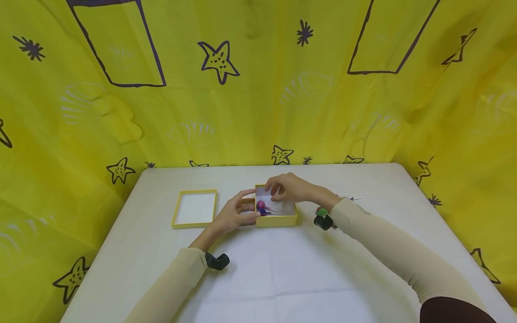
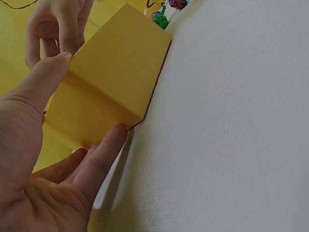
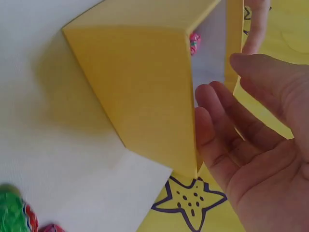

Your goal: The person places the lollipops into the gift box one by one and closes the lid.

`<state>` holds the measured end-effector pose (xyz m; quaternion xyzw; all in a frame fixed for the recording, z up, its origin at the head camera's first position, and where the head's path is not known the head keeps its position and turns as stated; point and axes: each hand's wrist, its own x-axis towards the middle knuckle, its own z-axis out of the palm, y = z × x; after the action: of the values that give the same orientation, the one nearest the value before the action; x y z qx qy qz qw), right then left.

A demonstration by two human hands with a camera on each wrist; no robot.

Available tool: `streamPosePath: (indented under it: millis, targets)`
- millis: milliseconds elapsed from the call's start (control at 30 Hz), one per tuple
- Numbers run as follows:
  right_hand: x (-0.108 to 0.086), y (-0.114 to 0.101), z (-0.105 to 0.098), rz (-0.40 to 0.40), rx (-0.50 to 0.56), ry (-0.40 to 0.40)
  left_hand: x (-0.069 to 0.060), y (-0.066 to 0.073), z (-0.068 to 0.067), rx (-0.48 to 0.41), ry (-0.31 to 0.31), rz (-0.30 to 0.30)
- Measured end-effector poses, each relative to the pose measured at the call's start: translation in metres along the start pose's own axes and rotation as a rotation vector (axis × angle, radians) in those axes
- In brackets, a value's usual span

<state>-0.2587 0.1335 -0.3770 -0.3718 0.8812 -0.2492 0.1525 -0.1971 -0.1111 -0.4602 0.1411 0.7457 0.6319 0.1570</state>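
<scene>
Lollipops in an open yellow box [image 1: 276, 221] seem to be being placed or arranged; next, the right hand [image 1: 291, 187] would need to be lifted clear of the rim before another lollipop is fetched.
The box is set in from the middle of the table's [image 1: 258, 269] far edge, opening upward, its near-left corner and left wall grasped by the left hand [image 1: 237, 211]. The right hand's fingers are loosely bent over the interior, nothing seen held. Near the box's near-left corner, lollipops [image 1: 261, 204] are laid heads leftward, sticks toward the right wall, long axes running across, angled slightly toward the near edge. Spare lollipops [image 1: 322, 211] are placed toward the table's right edge, the lid [image 1: 195, 208] toward its left.
</scene>
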Motion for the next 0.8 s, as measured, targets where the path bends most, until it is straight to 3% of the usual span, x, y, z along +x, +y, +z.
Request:
streamPosePath:
  millis: [333, 533, 800]
  targets:
    - [-0.026, 0.006, -0.024, -0.083, 0.033, 0.113, 0.001, 0.000, 0.000, 0.004, 0.005, 0.013]
    - [-0.042, 0.015, -0.034, -0.052, 0.002, 0.137, 0.000, 0.001, -0.003, 0.007, -0.014, -0.005]
    - [-0.068, 0.035, -0.042, 0.028, 0.008, 0.187, 0.000, 0.008, -0.001, -0.082, -0.013, -0.031]
